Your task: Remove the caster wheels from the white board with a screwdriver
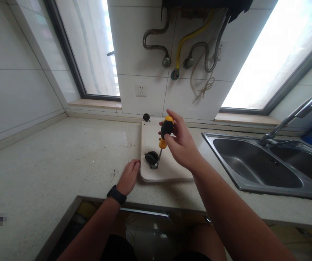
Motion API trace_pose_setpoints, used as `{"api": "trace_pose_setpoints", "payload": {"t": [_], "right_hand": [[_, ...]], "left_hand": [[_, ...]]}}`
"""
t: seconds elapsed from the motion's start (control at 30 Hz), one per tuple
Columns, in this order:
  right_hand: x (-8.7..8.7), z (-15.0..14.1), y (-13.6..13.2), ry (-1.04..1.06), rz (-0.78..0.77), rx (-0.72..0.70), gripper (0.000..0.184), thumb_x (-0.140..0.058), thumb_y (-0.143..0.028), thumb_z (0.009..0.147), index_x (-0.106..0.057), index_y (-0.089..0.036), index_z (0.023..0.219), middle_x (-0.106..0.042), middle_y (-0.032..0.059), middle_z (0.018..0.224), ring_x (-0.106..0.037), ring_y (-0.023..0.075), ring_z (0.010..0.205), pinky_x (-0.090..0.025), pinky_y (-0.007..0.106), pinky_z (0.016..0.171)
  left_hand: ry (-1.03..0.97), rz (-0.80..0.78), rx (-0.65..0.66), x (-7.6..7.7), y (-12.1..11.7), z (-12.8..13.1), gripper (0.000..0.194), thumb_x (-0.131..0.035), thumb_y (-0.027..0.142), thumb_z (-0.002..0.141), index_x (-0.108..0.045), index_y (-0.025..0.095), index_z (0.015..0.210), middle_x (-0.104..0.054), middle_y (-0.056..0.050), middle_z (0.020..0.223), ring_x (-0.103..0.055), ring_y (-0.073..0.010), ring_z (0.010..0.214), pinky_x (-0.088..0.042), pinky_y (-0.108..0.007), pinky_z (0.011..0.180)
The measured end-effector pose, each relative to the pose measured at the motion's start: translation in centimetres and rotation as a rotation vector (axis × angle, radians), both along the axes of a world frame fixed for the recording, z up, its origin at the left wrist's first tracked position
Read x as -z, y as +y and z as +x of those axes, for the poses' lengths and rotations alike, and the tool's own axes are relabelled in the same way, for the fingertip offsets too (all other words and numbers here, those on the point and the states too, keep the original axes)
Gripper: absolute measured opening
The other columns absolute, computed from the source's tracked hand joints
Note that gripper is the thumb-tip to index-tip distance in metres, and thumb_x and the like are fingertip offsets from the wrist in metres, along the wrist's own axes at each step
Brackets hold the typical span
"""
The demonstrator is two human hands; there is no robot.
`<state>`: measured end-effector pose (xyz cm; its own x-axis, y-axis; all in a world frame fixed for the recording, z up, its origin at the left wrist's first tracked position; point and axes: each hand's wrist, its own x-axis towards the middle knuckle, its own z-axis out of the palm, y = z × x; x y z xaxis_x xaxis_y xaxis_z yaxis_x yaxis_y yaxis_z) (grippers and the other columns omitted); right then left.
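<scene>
Screwdriver (167, 129): yellow-black, clasped in right hand (181, 139), slanted, apparently to clear black twin-wheel caster (152, 158).
Board (175, 172): cream, round-cornered, centre frame; left hand (129, 177) touches edge, likely steadying; grip unclear.

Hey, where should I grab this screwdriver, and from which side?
I'd wrap the fingers around the thick dark middle of the screwdriver, coming from the right, as the right hand does. It leans with its top to the right, and the black caster sits left of the thin shaft, so the right side looks freer.
</scene>
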<state>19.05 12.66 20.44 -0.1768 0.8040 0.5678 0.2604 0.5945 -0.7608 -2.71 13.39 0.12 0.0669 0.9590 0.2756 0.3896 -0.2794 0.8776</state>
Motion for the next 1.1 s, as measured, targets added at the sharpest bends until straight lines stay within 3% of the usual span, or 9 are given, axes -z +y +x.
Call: {"api": "trace_pose_setpoints", "payload": {"t": [0.17, 0.3, 0.43, 0.63, 0.9, 1.1], "right_hand": [[0.0, -0.1, 0.1, -0.114, 0.092, 0.095, 0.072, -0.077, -0.031, 0.084, -0.047, -0.035, 0.149, -0.057, 0.0084, 0.133, -0.06, 0.0199, 0.094, -0.064, 0.039, 0.073], [0.3, -0.1, 0.4, -0.092, 0.096, 0.102, 0.074, -0.075, -0.027, 0.085, -0.046, -0.034, 0.152, -0.059, 0.0072, 0.125, -0.06, 0.016, 0.083, -0.064, 0.037, 0.071], [0.6, 0.0, 0.5, -0.054, 0.095, 0.081, 0.077, -0.071, -0.028, 0.087, -0.039, -0.032, 0.157, -0.061, 0.0085, 0.126, -0.064, 0.0186, 0.09, -0.066, 0.039, 0.076], [1.1, 0.3, 0.6, -0.077, 0.104, 0.011, 0.076, -0.059, -0.028, 0.096, -0.028, -0.031, 0.165, -0.06, 0.0123, 0.143, -0.065, 0.0241, 0.113, -0.065, 0.047, 0.092], [1.5, 0.5, 0.6, -0.071, 0.091, -0.034, 0.079, -0.053, -0.027, 0.1, -0.017, -0.033, 0.17, -0.058, 0.0128, 0.151, -0.069, 0.024, 0.109, -0.06, 0.055, 0.103], [1.6, 0.7, 0.7, -0.062, 0.094, -0.01, 0.078, -0.053, -0.03, 0.1, -0.018, -0.035, 0.169, -0.058, 0.0115, 0.15, -0.067, 0.0249, 0.113, -0.06, 0.053, 0.103]], "left_hand": [[0.001, -0.01, -0.001, 0.0, 0.0, 0.0, 0.04, -0.037, 0.051, 0.109, -0.064, 0.022, 0.114, -0.07, -0.01, 0.112, -0.064, -0.0285, 0.111, -0.048, -0.046, 0.103], [0.003, -0.008, 0.002, 0.0, 0.0, 0.0, 0.042, -0.036, 0.052, 0.109, -0.065, 0.022, 0.113, -0.07, -0.01, 0.111, -0.064, -0.0287, 0.111, -0.048, -0.045, 0.102], [0.004, -0.001, 0.003, 0.0, 0.0, 0.0, 0.042, -0.037, 0.053, 0.109, -0.065, 0.022, 0.113, -0.07, -0.01, 0.111, -0.064, -0.0283, 0.111, -0.048, -0.045, 0.102], [0.006, -0.001, 0.007, 0.1, 0.1, 0.0, 0.042, -0.036, 0.053, 0.109, -0.065, 0.022, 0.11, -0.069, -0.01, 0.109, -0.063, -0.0279, 0.109, -0.048, -0.045, 0.102], [0.008, 0.003, 0.01, 0.1, 0.2, 0.0, 0.041, -0.036, 0.051, 0.109, -0.064, 0.022, 0.111, -0.069, -0.01, 0.11, -0.063, -0.0277, 0.11, -0.048, -0.046, 0.104], [0.013, 0.01, 0.006, 0.2, 0.2, 0.0, 0.041, -0.035, 0.052, 0.109, -0.064, 0.023, 0.109, -0.068, -0.01, 0.11, -0.063, -0.0272, 0.11, -0.047, -0.044, 0.105]]}}
